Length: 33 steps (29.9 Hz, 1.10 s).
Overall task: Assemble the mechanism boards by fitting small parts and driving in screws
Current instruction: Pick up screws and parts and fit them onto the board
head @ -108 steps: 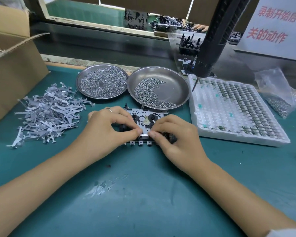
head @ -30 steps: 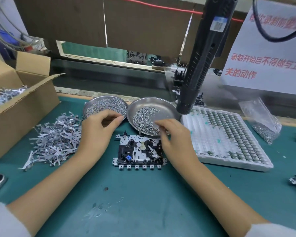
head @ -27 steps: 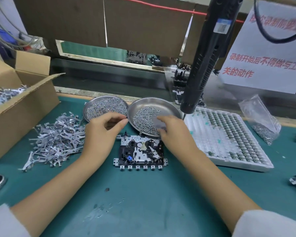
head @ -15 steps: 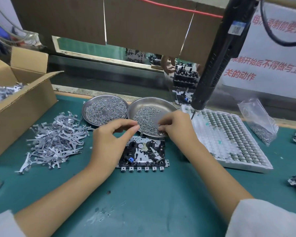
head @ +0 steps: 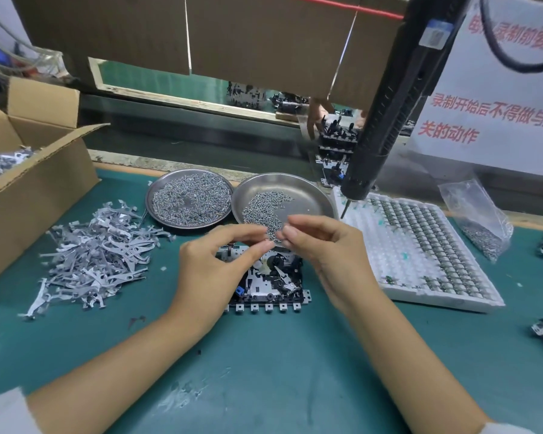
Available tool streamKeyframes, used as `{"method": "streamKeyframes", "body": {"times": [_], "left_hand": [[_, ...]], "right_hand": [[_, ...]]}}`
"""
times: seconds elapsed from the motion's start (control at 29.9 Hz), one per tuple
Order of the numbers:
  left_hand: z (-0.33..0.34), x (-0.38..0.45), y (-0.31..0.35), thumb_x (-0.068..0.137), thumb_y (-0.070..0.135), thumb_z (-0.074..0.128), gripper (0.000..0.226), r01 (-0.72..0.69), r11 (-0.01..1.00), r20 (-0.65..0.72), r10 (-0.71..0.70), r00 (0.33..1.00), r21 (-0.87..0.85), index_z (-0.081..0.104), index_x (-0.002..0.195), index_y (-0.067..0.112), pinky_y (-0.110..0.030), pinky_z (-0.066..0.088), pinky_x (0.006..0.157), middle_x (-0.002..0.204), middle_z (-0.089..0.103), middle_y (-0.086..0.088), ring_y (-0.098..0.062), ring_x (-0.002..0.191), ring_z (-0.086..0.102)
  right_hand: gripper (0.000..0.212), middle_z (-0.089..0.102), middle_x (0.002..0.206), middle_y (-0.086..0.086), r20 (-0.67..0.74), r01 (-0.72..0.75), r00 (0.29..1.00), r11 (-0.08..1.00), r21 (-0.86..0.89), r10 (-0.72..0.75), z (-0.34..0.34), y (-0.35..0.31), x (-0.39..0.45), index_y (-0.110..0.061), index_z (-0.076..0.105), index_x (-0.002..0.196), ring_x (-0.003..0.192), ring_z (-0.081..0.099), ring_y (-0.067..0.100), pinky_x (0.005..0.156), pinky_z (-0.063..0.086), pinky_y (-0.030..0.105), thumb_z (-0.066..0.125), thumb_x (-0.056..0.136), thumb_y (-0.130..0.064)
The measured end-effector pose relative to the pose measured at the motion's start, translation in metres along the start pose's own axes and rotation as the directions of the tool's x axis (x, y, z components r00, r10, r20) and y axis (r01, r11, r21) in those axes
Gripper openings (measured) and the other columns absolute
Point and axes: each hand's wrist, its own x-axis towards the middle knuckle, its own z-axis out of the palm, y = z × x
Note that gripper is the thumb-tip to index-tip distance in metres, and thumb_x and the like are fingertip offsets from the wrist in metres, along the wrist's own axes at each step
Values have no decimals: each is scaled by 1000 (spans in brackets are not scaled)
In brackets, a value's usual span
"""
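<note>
- The black-and-silver rectangular mechanism board (head: 265,278) lay flat on the teal tabletop (head: 264,371), its long axis running from 9 to 3 o'clock, with a row of small square tabs along its 6 o'clock edge.
- Both hands hovered just above the board's 12 o'clock edge, fingertips nearly meeting.
- The left hand (head: 213,264) held thumb and forefinger curved in a near-closed grip; what it pinched, if anything, was too small to tell.
- The right hand (head: 323,245) looked pinched on something tiny, probably a screw, though this could not be confirmed.
- The round steel dish of screws (head: 308,195) sat at 12 o'clock from the grip.
- The hanging black electric screwdriver (head: 386,120) was at 2 o'clock, nearer the right hand.
</note>
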Motion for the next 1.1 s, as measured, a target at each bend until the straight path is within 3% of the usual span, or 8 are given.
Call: {"method": "streamKeyframes", "body": {"times": [0.23,0.63,0.9,1.1], "left_hand": [[1,-2,1,68,30,78,28,-32,999,-8,31,999,-34,69,92,42,-6,44,80,82,72,22,2,85,68],[1,-2,-1,69,25,79,28,-86,995,-43,83,996,-48,70,93,36,-9,46,81,84,72,22,0,85,69],[0,-1,-2,73,24,76,23,-99,995,-52,98,994,-33,71,94,30,-18,50,81,89,73,14,-6,84,69],[-2,2,-2,78,22,71,18,-129,991,-29,130,991,30,70,94,31,-15,47,81,92,70,16,-2,86,65]], "right_hand": [[13,71,72,5,-47,-38,998,991,127,45,15,7,-11,-7,71,85,70,68,14,66,55,20,71,75,3],[13,72,75,6,-70,-24,997,986,166,36,20,11,-16,-9,72,83,76,70,15,72,54,20,73,75,1],[14,75,82,8,-77,109,991,994,0,-109,23,11,-19,-13,73,85,80,72,18,75,56,24,67,83,0],[23,75,87,-3,14,271,960,915,-299,-280,25,5,-24,-24,73,88,86,70,10,79,56,25,64,87,-3]]}}
